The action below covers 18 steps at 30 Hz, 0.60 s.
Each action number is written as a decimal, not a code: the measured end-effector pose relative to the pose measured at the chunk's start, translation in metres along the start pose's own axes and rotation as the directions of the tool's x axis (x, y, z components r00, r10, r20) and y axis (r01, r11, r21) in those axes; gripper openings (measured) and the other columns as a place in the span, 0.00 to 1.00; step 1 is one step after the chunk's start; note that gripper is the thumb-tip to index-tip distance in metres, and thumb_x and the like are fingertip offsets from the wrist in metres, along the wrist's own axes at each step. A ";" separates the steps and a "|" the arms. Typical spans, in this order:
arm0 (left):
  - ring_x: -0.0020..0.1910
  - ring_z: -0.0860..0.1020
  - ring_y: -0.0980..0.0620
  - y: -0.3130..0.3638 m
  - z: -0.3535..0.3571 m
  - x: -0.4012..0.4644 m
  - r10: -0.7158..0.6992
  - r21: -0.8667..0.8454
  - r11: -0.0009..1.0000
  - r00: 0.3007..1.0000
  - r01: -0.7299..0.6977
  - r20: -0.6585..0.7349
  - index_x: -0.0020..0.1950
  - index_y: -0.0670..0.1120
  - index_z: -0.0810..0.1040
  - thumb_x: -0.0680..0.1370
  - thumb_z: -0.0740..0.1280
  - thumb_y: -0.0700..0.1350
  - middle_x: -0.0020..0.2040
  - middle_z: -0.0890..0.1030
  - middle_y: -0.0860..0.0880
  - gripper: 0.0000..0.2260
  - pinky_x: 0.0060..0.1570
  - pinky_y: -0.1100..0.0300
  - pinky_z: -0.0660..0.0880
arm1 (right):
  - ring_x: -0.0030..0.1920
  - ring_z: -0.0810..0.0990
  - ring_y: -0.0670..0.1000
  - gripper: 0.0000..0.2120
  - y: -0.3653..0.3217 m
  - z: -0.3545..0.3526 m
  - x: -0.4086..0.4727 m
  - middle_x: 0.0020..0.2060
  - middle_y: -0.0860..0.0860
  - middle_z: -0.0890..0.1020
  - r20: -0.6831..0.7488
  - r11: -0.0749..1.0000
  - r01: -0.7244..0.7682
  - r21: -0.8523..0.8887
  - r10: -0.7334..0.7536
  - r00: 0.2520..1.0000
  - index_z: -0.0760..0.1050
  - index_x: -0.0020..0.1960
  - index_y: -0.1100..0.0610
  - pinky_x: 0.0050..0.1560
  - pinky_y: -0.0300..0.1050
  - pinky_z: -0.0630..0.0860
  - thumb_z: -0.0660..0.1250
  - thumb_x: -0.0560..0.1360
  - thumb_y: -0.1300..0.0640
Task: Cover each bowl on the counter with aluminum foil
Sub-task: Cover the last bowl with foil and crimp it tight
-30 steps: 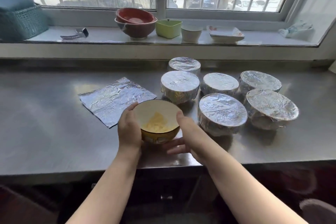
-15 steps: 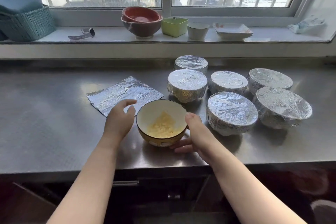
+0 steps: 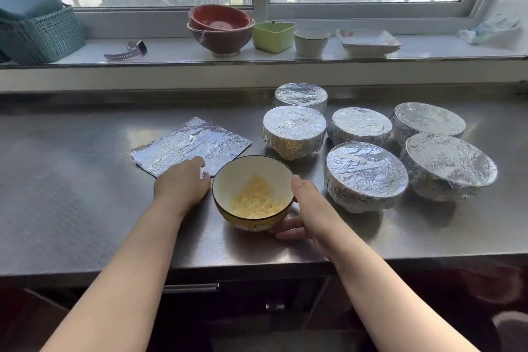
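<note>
Risk, tearing: the loose, crinkled sheet of aluminium foil (image 3: pixel 191 146) looks thin and already creased; my guess is that a hard pull from one corner would rip it or fold it onto itself.
Risk, tipping: the round yellow ceramic bowl with a white inside (image 3: pixel 253 193) sits close to the near edge of the brushed steel counter (image 3: pixel 71 194); pressing foil down on one side only could rock it or push it toward that edge.
Risk, poor seal: if the sheet lands off-centre, one side of the rim would probably stay bare.
Left hand (image 3: pixel 183 184): knuckles up, fingers reaching onto the near corner of the sheet; touching it for certain, but I cannot tell whether they have pinched it.
Right hand (image 3: pixel 307 206): cupped round the right side of the bowl, thumb at the rim, fingers curled under the base, steadying it.
Open bowl: the only uncovered one on the counter, holding a small heap of pale yellow food; it stands just right of the sheet.
Foil sheet: lies flat, left of the bowl, shiny and wrinkled, roughly square.
Covered bowls: six foil-wrapped bowls (image 3: pixel 365 176) clustered to the right and farther back, tops drawn smooth, foil tucked under their sides.
Progress: one bowl left, I reckon.
</note>
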<state>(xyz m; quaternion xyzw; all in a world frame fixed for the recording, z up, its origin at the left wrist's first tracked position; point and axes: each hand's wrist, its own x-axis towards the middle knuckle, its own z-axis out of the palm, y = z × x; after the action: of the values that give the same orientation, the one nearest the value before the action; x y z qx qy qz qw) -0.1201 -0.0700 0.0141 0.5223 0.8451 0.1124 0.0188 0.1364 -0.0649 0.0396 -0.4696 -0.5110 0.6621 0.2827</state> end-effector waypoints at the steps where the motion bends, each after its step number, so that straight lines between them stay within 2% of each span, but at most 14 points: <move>1: 0.56 0.77 0.43 0.001 0.001 0.001 0.035 0.035 0.999 0.999 -0.035 -0.015 0.60 0.51 0.74 0.80 0.60 0.53 0.58 0.79 0.48 0.12 0.51 0.53 0.74 | 0.41 0.83 0.62 0.16 -0.001 -0.001 -0.001 0.50 0.48 0.76 0.000 1.000 0.004 -0.010 -0.004 1.000 0.64 0.64 0.50 0.42 0.52 0.83 0.51 0.83 0.42; 4: 0.51 0.78 0.42 0.003 0.003 0.002 0.107 0.121 0.988 0.992 -0.098 -0.065 0.51 0.48 0.76 0.81 0.60 0.52 0.53 0.79 0.47 0.10 0.47 0.52 0.75 | 0.41 0.83 0.57 0.16 0.000 -0.002 -0.001 0.57 0.48 0.75 -0.025 0.998 0.025 -0.053 -0.026 0.999 0.65 0.63 0.50 0.40 0.51 0.83 0.52 0.82 0.41; 6: 0.49 0.79 0.40 0.003 0.005 0.002 0.108 0.113 0.989 0.988 -0.095 -0.114 0.50 0.47 0.77 0.81 0.61 0.51 0.51 0.80 0.45 0.10 0.44 0.52 0.74 | 0.45 0.83 0.56 0.17 0.002 -0.003 -0.001 0.59 0.47 0.75 -0.030 0.998 0.034 -0.048 -0.036 0.999 0.66 0.63 0.50 0.44 0.53 0.83 0.53 0.82 0.40; 8: 0.47 0.78 0.39 0.005 0.001 -0.001 0.047 -0.007 0.999 0.975 -0.050 -0.218 0.50 0.46 0.77 0.82 0.61 0.50 0.49 0.81 0.43 0.10 0.41 0.53 0.71 | 0.49 0.82 0.55 0.17 0.004 -0.004 0.001 0.58 0.46 0.76 -0.030 0.999 0.040 -0.030 -0.041 0.999 0.66 0.63 0.50 0.52 0.57 0.82 0.53 0.81 0.40; 10: 0.46 0.78 0.38 0.008 -0.011 -0.006 -0.041 -0.202 0.979 0.931 -0.036 -0.364 0.51 0.45 0.78 0.82 0.62 0.49 0.46 0.82 0.41 0.09 0.40 0.53 0.68 | 0.51 0.81 0.52 0.17 0.008 -0.005 0.002 0.57 0.49 0.79 -0.034 0.999 0.047 -0.016 -0.048 0.998 0.67 0.63 0.50 0.58 0.57 0.79 0.55 0.81 0.40; 12: 0.45 0.78 0.39 0.014 -0.028 -0.010 -0.108 -0.397 0.912 0.870 -0.106 -0.482 0.51 0.44 0.78 0.81 0.64 0.47 0.45 0.83 0.43 0.08 0.41 0.54 0.69 | 0.55 0.80 0.48 0.19 0.011 -0.008 0.006 0.57 0.49 0.80 -0.052 0.992 0.096 -0.084 -0.101 0.994 0.68 0.64 0.49 0.64 0.56 0.76 0.56 0.80 0.38; 14: 0.45 0.80 0.45 0.020 -0.046 -0.017 -0.088 -0.505 0.826 0.827 -0.251 -0.555 0.51 0.43 0.79 0.80 0.66 0.47 0.44 0.83 0.48 0.08 0.44 0.57 0.72 | 0.60 0.76 0.44 0.16 0.011 -0.008 0.007 0.56 0.42 0.78 -0.080 0.969 0.190 -0.157 -0.204 0.976 0.69 0.63 0.47 0.68 0.54 0.71 0.56 0.81 0.40; 16: 0.47 0.82 0.56 0.028 -0.062 -0.029 0.007 -0.555 0.734 0.821 -0.393 -0.571 0.51 0.44 0.79 0.80 0.67 0.47 0.45 0.83 0.55 0.07 0.47 0.63 0.75 | 0.61 0.76 0.43 0.12 0.007 -0.007 0.004 0.56 0.40 0.78 -0.149 0.931 0.333 -0.147 -0.354 0.923 0.71 0.63 0.47 0.68 0.50 0.70 0.58 0.82 0.46; 18: 0.50 0.81 0.63 0.035 -0.073 -0.046 0.122 -0.598 0.651 0.841 -0.468 -0.527 0.49 0.45 0.80 0.79 0.68 0.45 0.49 0.83 0.57 0.04 0.51 0.68 0.76 | 0.58 0.79 0.45 0.10 -0.001 -0.002 -0.006 0.53 0.43 0.81 -0.263 0.838 0.536 -0.101 -0.542 0.798 0.76 0.59 0.50 0.63 0.46 0.73 0.60 0.81 0.52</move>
<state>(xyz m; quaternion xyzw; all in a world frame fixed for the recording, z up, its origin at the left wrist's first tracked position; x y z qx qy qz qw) -0.0796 -0.1084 0.0888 0.5686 0.6172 0.5438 0.0063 0.1407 -0.0687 0.0421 -0.3969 -0.5852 0.4751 0.5237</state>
